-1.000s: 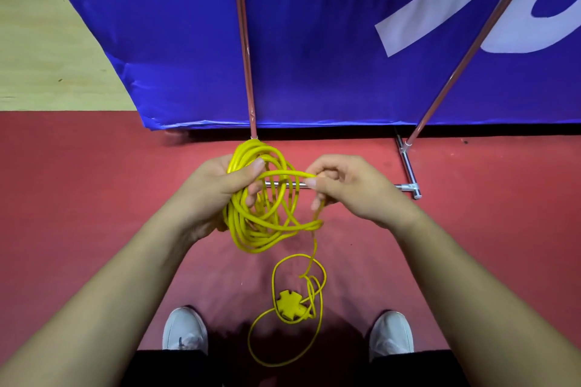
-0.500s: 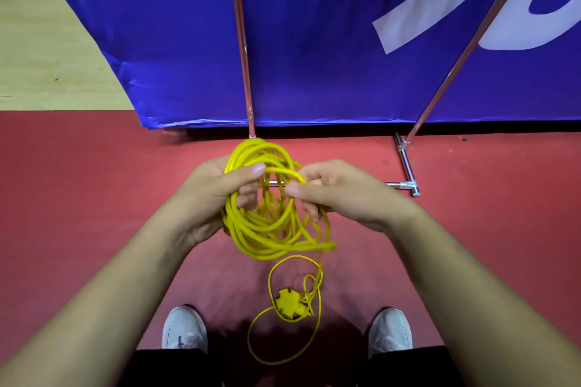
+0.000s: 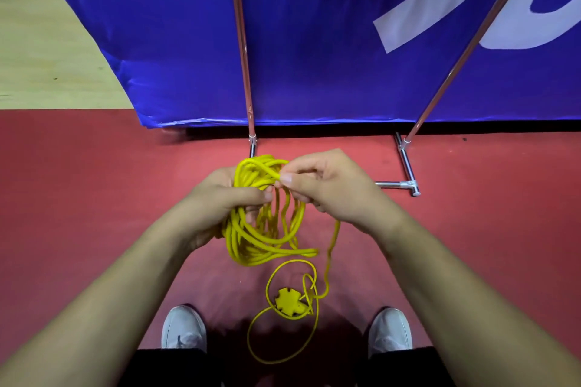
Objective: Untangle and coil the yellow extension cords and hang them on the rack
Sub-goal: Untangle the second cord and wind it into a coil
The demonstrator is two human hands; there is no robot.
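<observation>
At the rack's point(image 3: 242, 41) foot, my left hand point(image 3: 217, 204) grips the coiled yellow cord point(image 3: 261, 242); my right hand point(image 3: 333, 188) pinches one strand at its top. Its loose end and socket block point(image 3: 287, 303) lie on the floor point(image 3: 94, 198). Judged light, limp, springy: hold across gathered loops.

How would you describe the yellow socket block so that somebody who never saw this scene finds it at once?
Start at the red floor before the blue banner. Between the two white shoes lie loose cord loops, with the socket block among them. It is the only chunky, cross-shaped yellow piece; everything else yellow is thin cord.
</observation>
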